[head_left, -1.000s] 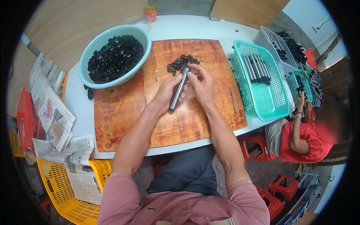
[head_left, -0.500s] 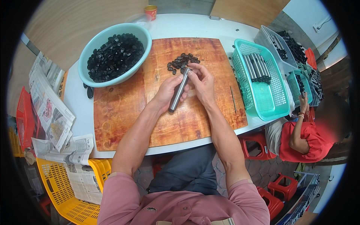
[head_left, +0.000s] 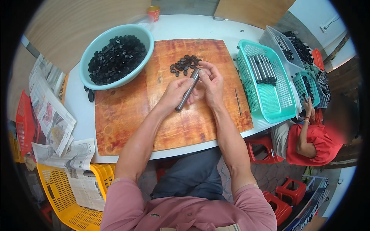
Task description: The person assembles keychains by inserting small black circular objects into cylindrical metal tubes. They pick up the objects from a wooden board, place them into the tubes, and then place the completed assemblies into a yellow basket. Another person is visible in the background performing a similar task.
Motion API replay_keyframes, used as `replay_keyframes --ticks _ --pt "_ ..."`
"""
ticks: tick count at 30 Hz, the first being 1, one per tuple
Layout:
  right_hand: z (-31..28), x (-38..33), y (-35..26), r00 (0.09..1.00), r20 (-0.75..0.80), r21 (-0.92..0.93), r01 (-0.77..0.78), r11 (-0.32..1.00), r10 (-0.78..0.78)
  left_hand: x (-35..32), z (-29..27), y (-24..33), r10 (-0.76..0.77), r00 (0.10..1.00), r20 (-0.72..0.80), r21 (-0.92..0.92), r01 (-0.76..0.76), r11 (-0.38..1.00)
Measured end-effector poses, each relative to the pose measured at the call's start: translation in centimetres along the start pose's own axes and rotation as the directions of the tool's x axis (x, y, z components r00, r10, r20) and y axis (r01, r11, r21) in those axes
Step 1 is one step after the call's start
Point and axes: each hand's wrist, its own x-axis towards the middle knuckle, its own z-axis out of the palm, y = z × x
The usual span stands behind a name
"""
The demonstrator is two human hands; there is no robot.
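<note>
A smooth grey metal tube [head_left: 186, 95] slants above the wooden board, its upper end leaning away and to the right. My left hand [head_left: 173, 94] is closed around its middle, thumb along the top. At the upper end my right hand [head_left: 213, 85] is closed, with thumb and fingers pressed on the tube's tip. Whether a small part sits between those fingertips is hidden. Just beyond my hands lies a loose cluster of small black oval caps [head_left: 186, 63] on the board [head_left: 127, 123].
A pale teal basin [head_left: 149, 57] full of black caps stands at left. On the right, a green basket [head_left: 283, 115] holds several metal tubes [head_left: 263, 69]; a thin metal rod [head_left: 238, 102] lies nearer. A co-worker in red [head_left: 314, 146] sits at right. Yellow crate [head_left: 58, 192] at lower left.
The tube's upper end has swung slightly to the right and away, and my right hand has shifted with it. At right, the co-worker's hand has moved a little.
</note>
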Motion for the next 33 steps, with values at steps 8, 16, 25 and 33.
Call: replay_keyframes --ticks 8,16,25,33 --pt "-0.3 0.1 0.2 1.000 0.008 0.064 -0.002 0.998 0.002 -0.4 0.6 0.1 0.098 0.995 0.016 0.045 -0.098 0.994" --pt "0.0 0.1 -0.2 1.000 0.006 0.036 0.001 0.999 -0.001 0.1 -0.1 -0.5 0.085 0.996 -0.012 0.107 -0.083 0.991" --pt "-0.1 0.0 -0.6 1.000 0.009 -0.036 -0.020 0.999 0.020 0.0 -0.2 0.1 0.026 1.000 -0.006 0.088 -0.025 0.996" --pt "-0.1 0.0 -0.7 1.000 -0.005 -0.005 0.010 1.000 -0.010 0.0 0.2 -0.1 0.114 0.993 0.034 0.177 -0.118 0.977"
